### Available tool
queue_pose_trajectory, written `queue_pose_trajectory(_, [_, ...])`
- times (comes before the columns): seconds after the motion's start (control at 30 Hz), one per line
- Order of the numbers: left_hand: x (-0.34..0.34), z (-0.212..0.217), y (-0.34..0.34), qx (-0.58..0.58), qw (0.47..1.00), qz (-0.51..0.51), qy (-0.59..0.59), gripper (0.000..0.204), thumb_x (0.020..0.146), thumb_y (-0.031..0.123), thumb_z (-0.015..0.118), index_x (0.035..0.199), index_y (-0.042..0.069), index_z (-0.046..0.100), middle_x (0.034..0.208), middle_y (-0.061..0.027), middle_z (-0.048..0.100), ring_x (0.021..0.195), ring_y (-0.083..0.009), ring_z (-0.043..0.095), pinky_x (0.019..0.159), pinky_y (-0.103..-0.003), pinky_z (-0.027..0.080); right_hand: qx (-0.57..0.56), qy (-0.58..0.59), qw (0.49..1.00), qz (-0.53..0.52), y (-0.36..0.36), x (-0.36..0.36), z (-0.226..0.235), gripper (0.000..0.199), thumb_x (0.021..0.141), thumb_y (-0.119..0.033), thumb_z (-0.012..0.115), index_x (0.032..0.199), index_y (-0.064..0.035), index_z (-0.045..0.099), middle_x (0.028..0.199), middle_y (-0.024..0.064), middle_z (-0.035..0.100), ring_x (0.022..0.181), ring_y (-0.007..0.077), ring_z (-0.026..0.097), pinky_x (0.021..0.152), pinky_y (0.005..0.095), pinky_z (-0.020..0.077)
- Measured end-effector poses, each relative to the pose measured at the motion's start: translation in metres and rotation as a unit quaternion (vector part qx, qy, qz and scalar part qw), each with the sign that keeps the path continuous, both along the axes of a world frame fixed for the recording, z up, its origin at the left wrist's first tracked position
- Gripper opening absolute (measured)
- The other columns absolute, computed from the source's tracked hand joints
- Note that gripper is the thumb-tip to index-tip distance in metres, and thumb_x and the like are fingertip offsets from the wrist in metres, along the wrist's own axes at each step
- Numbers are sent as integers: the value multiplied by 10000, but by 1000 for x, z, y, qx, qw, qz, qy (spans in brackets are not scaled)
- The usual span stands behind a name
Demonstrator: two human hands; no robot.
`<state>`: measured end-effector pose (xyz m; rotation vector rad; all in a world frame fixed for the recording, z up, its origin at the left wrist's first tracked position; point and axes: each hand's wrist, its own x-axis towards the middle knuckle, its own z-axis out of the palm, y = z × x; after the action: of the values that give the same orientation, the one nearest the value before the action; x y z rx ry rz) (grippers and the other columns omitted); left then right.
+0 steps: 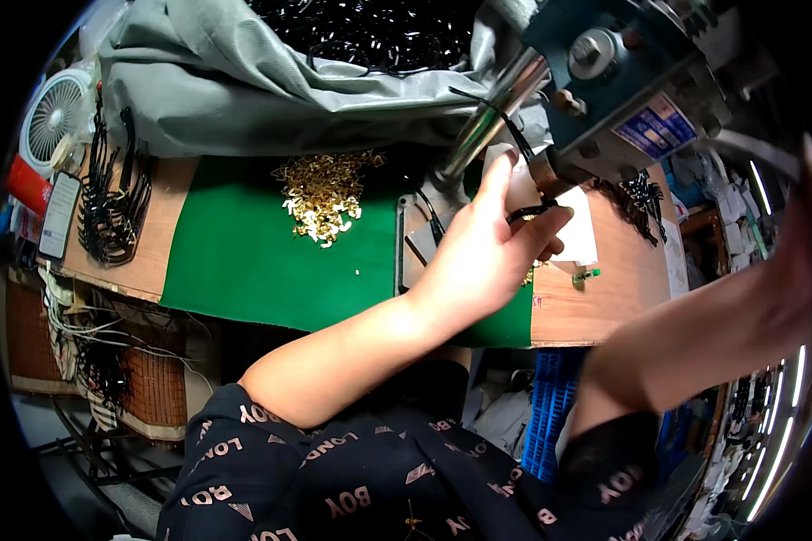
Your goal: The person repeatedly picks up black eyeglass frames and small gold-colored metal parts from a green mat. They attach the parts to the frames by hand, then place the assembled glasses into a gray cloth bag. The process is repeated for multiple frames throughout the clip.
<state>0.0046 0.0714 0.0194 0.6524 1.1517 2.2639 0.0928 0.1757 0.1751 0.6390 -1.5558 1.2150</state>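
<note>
My left hand (pixel 496 230) reaches in beneath the head of a dark green hand press (pixel 604 90), its thumb and fingers pinching a thin black strap (pixel 528 213). The strap runs up past the tool at the bottom of the press, and part of it is hidden by the fingers. At the far right my raised right hand (pixel 798 207) is at the end of the press lever (pixel 753 146), closed on it, though motion and the dark rim blur the fingers. Left of the press base (pixel 402 243) lies a heap of small gold metal clips (pixel 323 198).
A green mat (pixel 235 261) covers the middle of the wooden table. Behind it slumps a grey sack (pixel 216 99) of shiny black pieces. At left are a bundle of black straps (pixel 113 212), a phone (pixel 59 216) and a white fan (pixel 54 117). Another black bundle (pixel 641 203) lies right.
</note>
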Motion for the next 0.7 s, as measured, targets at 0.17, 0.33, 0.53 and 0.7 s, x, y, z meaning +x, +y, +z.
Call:
queue_pose_trajectory(0.17, [-15,1,4,-54,995,7,87,454,912,172,546,1287,45,324,778,-87,619,597,-126,575,560,-273,466,-25,85,995,48,21,-2,-2,283,823,-318,490,711,-161,283,709,15,276,709,179,288,720,337,259])
queue_pose_trajectory(0.33, [-12,4,-91,-239,903,143,326,496,870,227,578,1294,20,424,714,-129,633,559,-202,596,554,-305,473,-64,-4,987,-148,36,13,-47,604,927,-423,413,1369,-24,312,1334,191,431,1246,309,417,1069,418,303])
queue_pose_trajectory(0.53, [-71,-50,-238,-651,601,217,409,266,764,165,604,973,0,601,796,-199,632,790,-350,613,720,-441,483,-303,-322,891,-106,37,54,-199,300,927,-101,471,1209,1,454,1078,83,535,972,151,512,809,271,419])
queue_pose_trajectory(0.7, [-136,-6,-175,-371,586,394,603,277,784,146,631,1023,16,584,1012,-153,594,984,-330,546,878,-405,439,-292,-399,864,-92,-3,48,-215,243,927,-122,496,1140,-5,507,937,66,585,817,136,542,729,251,440])
